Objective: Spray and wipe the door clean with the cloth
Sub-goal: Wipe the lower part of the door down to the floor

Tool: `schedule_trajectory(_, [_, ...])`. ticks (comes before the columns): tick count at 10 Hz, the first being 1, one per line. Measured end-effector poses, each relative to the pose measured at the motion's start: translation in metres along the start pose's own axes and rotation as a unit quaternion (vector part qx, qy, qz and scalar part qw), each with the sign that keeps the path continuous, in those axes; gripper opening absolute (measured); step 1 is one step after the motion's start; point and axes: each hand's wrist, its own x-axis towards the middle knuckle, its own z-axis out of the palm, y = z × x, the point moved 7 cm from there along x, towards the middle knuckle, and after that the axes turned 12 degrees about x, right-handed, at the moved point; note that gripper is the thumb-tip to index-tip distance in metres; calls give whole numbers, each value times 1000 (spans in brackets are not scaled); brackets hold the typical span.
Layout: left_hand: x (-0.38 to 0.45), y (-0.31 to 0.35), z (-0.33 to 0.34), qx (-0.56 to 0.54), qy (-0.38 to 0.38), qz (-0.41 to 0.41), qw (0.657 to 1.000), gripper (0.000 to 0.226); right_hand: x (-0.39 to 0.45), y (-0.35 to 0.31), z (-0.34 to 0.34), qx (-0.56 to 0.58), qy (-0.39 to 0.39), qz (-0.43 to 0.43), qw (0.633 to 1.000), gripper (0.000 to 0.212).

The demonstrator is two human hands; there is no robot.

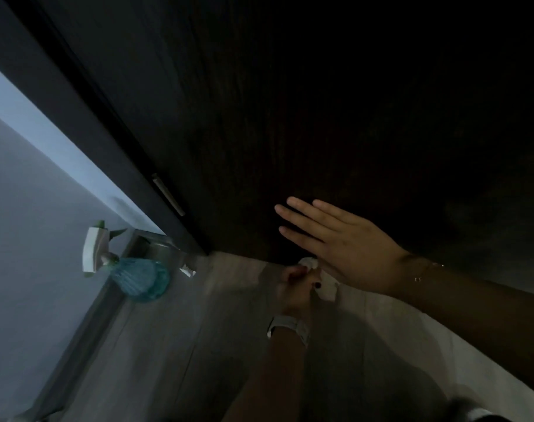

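The big dark door point(290, 117) stands shut above the floor point(168, 345). The right hand point(341, 242) lies flat and open against it. Just below, the left hand point(296, 284) squeezes the white cloth point(326, 284) at the door's bottom edge. The blue spray bottle point(137, 275) stands well apart, by the wall.

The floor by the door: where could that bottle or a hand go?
Bare floor lies between the spray bottle and the left hand gripping the cloth. It is crowded at the door foot, under the right hand.
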Motion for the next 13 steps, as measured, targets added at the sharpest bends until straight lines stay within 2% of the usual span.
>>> schedule_trajectory(1, [4,-20,3,-9,-14,33,999,28,-11,3,-31,41,2,6,999,75])
schedule_trajectory(2, [-9,-11,-14,-35,17,50,998,23,-21,10,-74,42,20,37,998,74])
schedule_trajectory(4, [-77,106,-71,-46,47,208,976,20,-38,23,-174,5,61,94,994,69])
schedule_trajectory(6, [-142,268,-118,-88,118,414,898,29,-31,63,-274,-67,130,138,980,70])
schedule_trajectory(8, [-203,394,-115,-73,135,561,814,20,-3,96,-332,-118,162,140,970,79])
schedule_trajectory(9, [-199,403,-109,-59,163,580,796,18,-2,103,-329,-142,154,138,968,89])
schedule_trajectory(11, [-156,341,-96,-67,211,527,820,24,-2,103,-324,-171,154,136,964,94])
schedule_trajectory(12, [-153,327,-92,-34,217,515,828,23,-3,103,-326,-173,147,136,964,94])
schedule_trajectory(13, [-169,341,-91,-30,215,528,821,23,-5,105,-329,-179,136,125,966,90])
